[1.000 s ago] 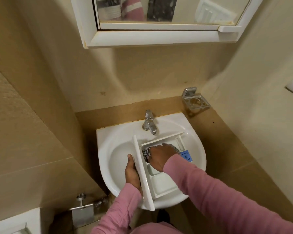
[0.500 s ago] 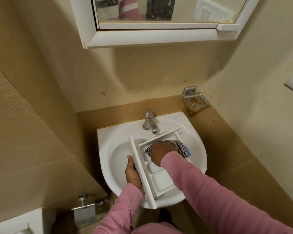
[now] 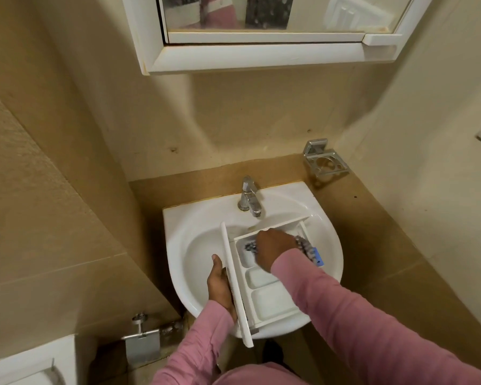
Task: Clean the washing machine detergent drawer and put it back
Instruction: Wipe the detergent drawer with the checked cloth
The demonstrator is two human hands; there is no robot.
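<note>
The drawer (image 3: 264, 298) lies across the sink (image 3: 178, 245), its open side up, so that anything wiped or rinsed out of it falls into the bowl and not on the floor. Its far end sits just below the tap (image 3: 249, 200), which shows no running water. Its near end juts past the sink's front rim.

The left hand (image 3: 220, 287) grips the front panel (image 3: 235, 282) from the outer side, thumb lying up along the panel's face. The fingers are hidden behind and under it, so how far they wrap cannot be told. This grip seems meant to brace the drawer against the push of the other hand and stop it sliding on the smooth basin.

The right hand (image 3: 272, 250) is curled over a checked cloth (image 3: 303, 243) and bears down with it into the far compartment, the largest one. Parts of the cloth spill out on both sides of the hand. A blue tab (image 3: 318, 258) shows at the drawer's right edge, just past the cloth.

The two smaller compartments (image 3: 270, 295) nearer the person lie uncovered and look white. Whether they are clean is too fine to judge from here. The step in hand looks like wiping out the far compartment, and the drawer is well away from any washing machine, none of which is in view, so putting it back is not yet done. A slip is the likely risk, since the drawer rests on a curved, probably wet rim
</note>
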